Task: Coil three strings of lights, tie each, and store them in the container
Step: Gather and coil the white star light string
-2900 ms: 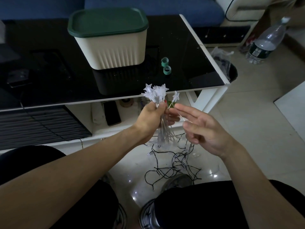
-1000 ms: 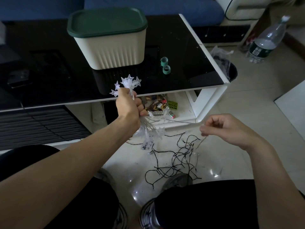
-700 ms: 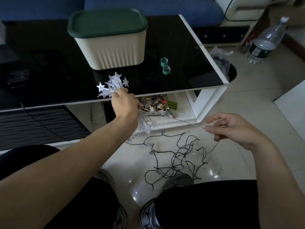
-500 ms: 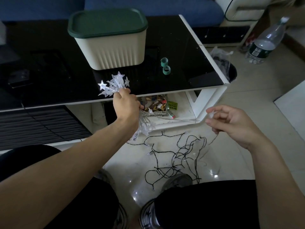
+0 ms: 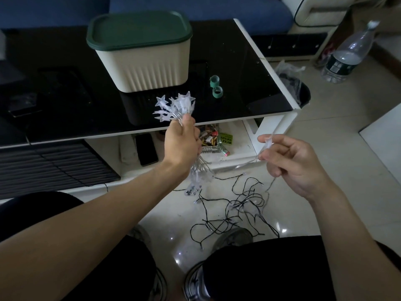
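Clear plastic stars (image 5: 173,106) stick up in a spiky bunch from the left hand (image 5: 183,144). That hand is curled tight around the thin wires of the star lights, and more stars hang down below the fist. The right hand (image 5: 290,164) is off to the side, pinching one small clear star between thumb and fingertips (image 5: 263,140). A thin pale wire runs between the two hands.

On the shiny white floor tiles (image 5: 338,148), between the knees, lies a messy heap of thin black wire (image 5: 234,205) with tiny bulbs on it, all loops and squiggles.

The container (image 5: 145,61) sits on the smooth black glass table (image 5: 238,61). It is a cream tub with ridged sides and rounded corners, and its dark green lid (image 5: 138,29) is on. Just beside it are two little green bands (image 5: 216,86), curled into rings. A see-through plastic bottle (image 5: 347,55) stands on the floor far to the right.
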Tool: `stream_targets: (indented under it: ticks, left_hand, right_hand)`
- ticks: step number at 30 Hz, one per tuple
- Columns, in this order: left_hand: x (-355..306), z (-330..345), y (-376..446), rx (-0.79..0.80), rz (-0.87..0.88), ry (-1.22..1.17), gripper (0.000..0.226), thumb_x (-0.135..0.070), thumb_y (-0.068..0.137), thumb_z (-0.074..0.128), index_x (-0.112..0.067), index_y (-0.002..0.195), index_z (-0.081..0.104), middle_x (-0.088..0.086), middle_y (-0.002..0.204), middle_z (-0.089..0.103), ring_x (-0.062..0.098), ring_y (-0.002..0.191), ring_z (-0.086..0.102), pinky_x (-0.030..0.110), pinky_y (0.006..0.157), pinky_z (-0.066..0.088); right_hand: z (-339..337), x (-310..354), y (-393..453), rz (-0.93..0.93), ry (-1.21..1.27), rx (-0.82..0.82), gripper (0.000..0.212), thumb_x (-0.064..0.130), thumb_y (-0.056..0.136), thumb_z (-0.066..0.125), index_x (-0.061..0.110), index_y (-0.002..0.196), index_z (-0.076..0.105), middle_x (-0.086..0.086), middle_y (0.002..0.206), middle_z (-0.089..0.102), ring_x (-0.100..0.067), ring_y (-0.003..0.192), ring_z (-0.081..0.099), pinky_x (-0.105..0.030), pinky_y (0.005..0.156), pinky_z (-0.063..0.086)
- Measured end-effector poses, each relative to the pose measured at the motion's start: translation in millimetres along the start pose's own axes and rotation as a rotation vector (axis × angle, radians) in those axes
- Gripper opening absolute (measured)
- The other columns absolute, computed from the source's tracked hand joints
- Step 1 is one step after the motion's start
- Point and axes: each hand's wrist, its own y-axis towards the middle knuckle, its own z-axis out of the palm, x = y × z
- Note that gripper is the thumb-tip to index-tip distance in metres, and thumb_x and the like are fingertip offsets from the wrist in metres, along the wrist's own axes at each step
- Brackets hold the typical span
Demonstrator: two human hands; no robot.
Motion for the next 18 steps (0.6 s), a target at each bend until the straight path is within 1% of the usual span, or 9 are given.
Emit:
stream_targets:
  ticks: [2, 3, 7, 9, 11, 13, 14, 15, 18]
  left_hand:
    - [-2.2, 4.2, -5.5, 0.077, -0.022, -0.031, 0.03, -0.031, 0.109, 0.032, -0.013, 0.086, 0.041, -0.002, 0.06, 0.036, 0.016, 0.052, 0.027, 0.034, 0.05, 0.025]
    - [-2.6, 6.0, -7.6, 0.113, -0.032, -0.038, 0.03, -0.03, 0.109, 0.033, -0.013, 0.086, 0.042, -0.002, 0.059, 0.038, 0.016, 0.052, 0.029, 0.033, 0.05, 0.027]
    - [-2.2, 9.4, -13.5, 0.239, -0.034, 0.06, 0.036, -0.028, 0.109, 0.033, -0.01, 0.082, 0.049, 0.001, 0.061, 0.052, 0.019, 0.054, 0.047, 0.035, 0.053, 0.047]
    - [-1.8, 10.8, -18.5, 0.3, -0.06, 0.072, 0.038, -0.026, 0.109, 0.032, -0.007, 0.082, 0.05, 0.007, 0.066, 0.06, 0.021, 0.058, 0.057, 0.035, 0.058, 0.054]
    - [0.6, 12.3, -23.3, 0.365, -0.09, 0.085, 0.041, -0.026, 0.109, 0.03, -0.005, 0.081, 0.052, 0.012, 0.072, 0.066, 0.025, 0.063, 0.065, 0.039, 0.066, 0.059]
    - [6.0, 13.7, -26.1, 0.426, -0.111, 0.113, 0.043, -0.027, 0.109, 0.03, -0.003, 0.081, 0.054, 0.017, 0.075, 0.069, 0.032, 0.069, 0.069, 0.046, 0.074, 0.059]
    - [9.0, 14.0, -26.4, 0.451, -0.124, 0.118, 0.044, -0.027, 0.109, 0.03, -0.001, 0.082, 0.054, 0.018, 0.074, 0.069, 0.033, 0.069, 0.07, 0.047, 0.074, 0.059]
    - [11.9, 14.0, -26.1, 0.472, -0.141, 0.119, 0.045, -0.027, 0.109, 0.03, 0.002, 0.085, 0.055, 0.016, 0.072, 0.069, 0.031, 0.067, 0.07, 0.045, 0.072, 0.06]
    - [16.5, 13.9, -25.7, 0.522, -0.179, 0.143, 0.045, -0.028, 0.109, 0.031, 0.006, 0.095, 0.056, 0.008, 0.063, 0.066, 0.022, 0.055, 0.064, 0.029, 0.056, 0.055]
  right_hand:
    - [8.0, -2.0, -1.1, -0.016, 0.052, 0.058, 0.051, 0.045, 0.054, 0.096, 0.019, 0.094, 0.08, -0.005, 0.076, 0.076, -0.011, 0.042, 0.052, -0.02, 0.047, 0.045]
    - [12.5, -2.2, -1.3, -0.018, 0.063, 0.078, 0.047, 0.044, 0.054, 0.097, 0.021, 0.092, 0.081, -0.006, 0.076, 0.076, -0.012, 0.044, 0.056, -0.021, 0.048, 0.048]
    - [29.9, -7.5, -1.9, -0.039, 0.078, 0.101, 0.037, 0.038, 0.059, 0.095, 0.02, 0.088, 0.08, -0.009, 0.079, 0.076, -0.018, 0.06, 0.069, -0.027, 0.052, 0.055]
    - [37.3, -11.6, -2.8, -0.065, 0.065, 0.079, 0.031, 0.032, 0.064, 0.091, 0.018, 0.089, 0.078, -0.011, 0.08, 0.075, -0.021, 0.066, 0.07, -0.028, 0.054, 0.057]
    - [42.6, -15.9, -2.7, -0.088, 0.04, 0.023, 0.027, 0.022, 0.068, 0.086, 0.012, 0.09, 0.073, -0.01, 0.081, 0.073, -0.023, 0.07, 0.07, -0.029, 0.055, 0.057]
    - [46.2, -18.8, -1.9, -0.119, 0.019, -0.041, 0.026, 0.014, 0.071, 0.081, 0.007, 0.089, 0.064, -0.008, 0.081, 0.072, -0.021, 0.069, 0.069, -0.028, 0.056, 0.056]
    - [47.7, -19.2, -1.8, -0.139, 0.004, -0.072, 0.026, 0.012, 0.071, 0.08, 0.006, 0.088, 0.061, -0.006, 0.081, 0.072, -0.019, 0.069, 0.069, -0.027, 0.056, 0.056]
    - [48.7, -19.4, -1.7, -0.155, -0.015, -0.106, 0.026, 0.011, 0.071, 0.079, 0.006, 0.087, 0.06, -0.004, 0.081, 0.072, -0.018, 0.069, 0.068, -0.027, 0.057, 0.055]
    - [49.4, -20.1, -1.9, -0.161, -0.084, -0.223, 0.026, 0.016, 0.068, 0.081, 0.008, 0.082, 0.061, -0.002, 0.081, 0.071, -0.018, 0.075, 0.069, -0.028, 0.058, 0.057]
